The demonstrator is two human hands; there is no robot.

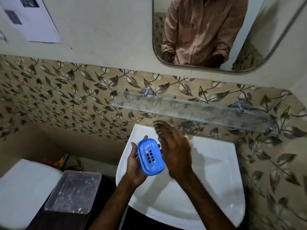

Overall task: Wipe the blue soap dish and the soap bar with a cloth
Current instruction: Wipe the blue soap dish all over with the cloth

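Blue oval soap dish (150, 156). Lies tilted, hollow up, in left hand (135, 165) over white sink (216, 163). Shows dark drain slots at its middle, pale specks beside them.

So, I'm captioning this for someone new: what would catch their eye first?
The bright blue oval plastic soap dish, with dark drain holes, held in the left hand above the white ceramic basin. Beside it the right hand is motion-blurred. Behind, leaf-patterned wall tiles run under a rounded mirror.
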